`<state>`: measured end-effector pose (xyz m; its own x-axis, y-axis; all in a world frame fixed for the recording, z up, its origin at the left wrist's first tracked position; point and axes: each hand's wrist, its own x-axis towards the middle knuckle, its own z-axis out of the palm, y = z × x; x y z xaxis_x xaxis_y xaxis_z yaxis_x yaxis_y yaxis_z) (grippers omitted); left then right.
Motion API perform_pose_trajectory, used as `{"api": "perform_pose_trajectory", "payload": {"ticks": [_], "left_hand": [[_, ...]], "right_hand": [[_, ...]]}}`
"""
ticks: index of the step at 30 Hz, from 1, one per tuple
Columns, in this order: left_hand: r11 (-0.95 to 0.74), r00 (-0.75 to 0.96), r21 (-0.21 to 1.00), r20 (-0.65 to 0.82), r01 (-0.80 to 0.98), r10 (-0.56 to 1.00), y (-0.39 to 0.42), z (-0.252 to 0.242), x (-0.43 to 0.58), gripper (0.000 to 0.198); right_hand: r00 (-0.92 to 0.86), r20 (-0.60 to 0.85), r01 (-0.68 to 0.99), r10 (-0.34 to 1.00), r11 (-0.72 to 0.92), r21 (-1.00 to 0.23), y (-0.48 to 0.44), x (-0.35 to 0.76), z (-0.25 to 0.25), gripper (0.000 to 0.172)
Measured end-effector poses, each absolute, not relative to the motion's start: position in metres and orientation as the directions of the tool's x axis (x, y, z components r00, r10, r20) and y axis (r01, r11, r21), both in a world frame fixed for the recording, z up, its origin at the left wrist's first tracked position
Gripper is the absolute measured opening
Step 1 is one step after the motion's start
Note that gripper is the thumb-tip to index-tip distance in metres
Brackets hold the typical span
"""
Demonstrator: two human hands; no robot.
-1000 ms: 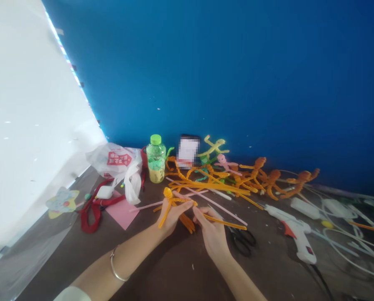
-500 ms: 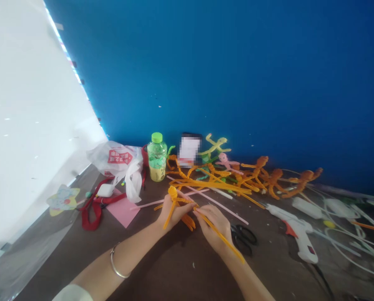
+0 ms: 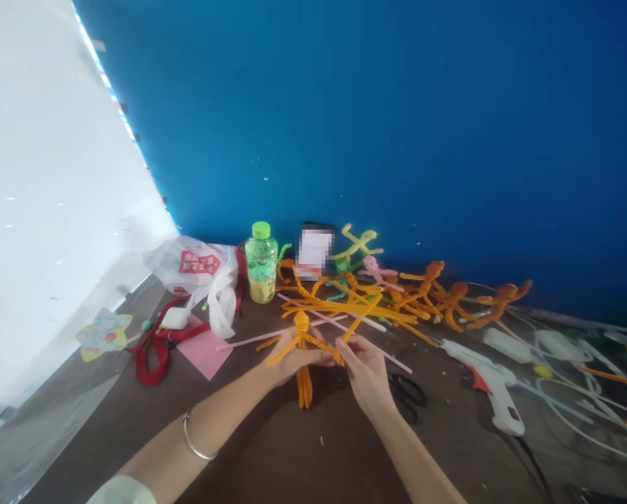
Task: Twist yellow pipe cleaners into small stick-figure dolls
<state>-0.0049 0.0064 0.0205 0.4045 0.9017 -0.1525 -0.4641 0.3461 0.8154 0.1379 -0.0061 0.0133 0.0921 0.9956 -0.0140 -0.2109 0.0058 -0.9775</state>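
Your left hand (image 3: pixel 295 362) and right hand (image 3: pixel 364 372) both pinch an orange pipe-cleaner figure (image 3: pixel 302 343). Scissors (image 3: pixel 406 392) sit just right, pink paper (image 3: pixel 204 355) left, blue wall (image 3: pixel 397 140) well behind.

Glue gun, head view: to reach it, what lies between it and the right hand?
Black-handled scissors lie there, between the right hand and the white glue gun, in the head view.

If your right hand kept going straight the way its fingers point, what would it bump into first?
The right hand would meet the orange pipe-cleaner doll first, since it seems to be touching it; the left hand lies just beyond, though depth is hard to judge.
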Motion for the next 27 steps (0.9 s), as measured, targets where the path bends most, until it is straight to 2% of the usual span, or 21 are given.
{"api": "perform_pose_trajectory", "payload": {"ticks": [6, 11, 15, 21, 24, 27], "left_hand": [[0.397, 0.439, 0.779, -0.176, -0.485, 0.881, 0.006, 0.027, -0.006, 0.034], [0.388, 0.435, 0.79, -0.172, -0.475, 0.884, 0.004, 0.028, -0.006, 0.033], [0.331, 0.378, 0.816, -0.15, -0.475, 0.913, 0.007, 0.021, -0.005, 0.031], [0.199, 0.144, 0.829, -0.144, -0.523, 0.979, 0.01, 0.019, -0.003, 0.029], [0.176, 0.059, 0.795, -0.175, -0.58, 0.983, 0.011, 0.025, -0.003, 0.029], [0.195, 0.071, 0.774, -0.191, -0.603, 0.979, 0.011, 0.028, -0.002, 0.028]], "right_hand": [[-0.006, -0.121, -0.418, 0.993, -0.112, -0.902, -0.006, 0.138, 0.017, 0.019], [-0.027, -0.128, -0.441, 0.991, -0.127, -0.889, -0.008, 0.137, 0.019, 0.017], [0.028, -0.093, -0.38, 0.995, -0.075, -0.922, -0.007, 0.137, 0.017, 0.018], [0.233, 0.033, -0.224, 0.972, 0.086, -0.971, -0.003, 0.141, 0.001, 0.019], [0.19, 0.166, -0.099, 0.968, 0.187, -0.977, -0.004, 0.14, 0.004, 0.013], [0.135, 0.251, 0.009, 0.958, 0.252, -0.968, -0.01, 0.134, 0.013, 0.012]]}}
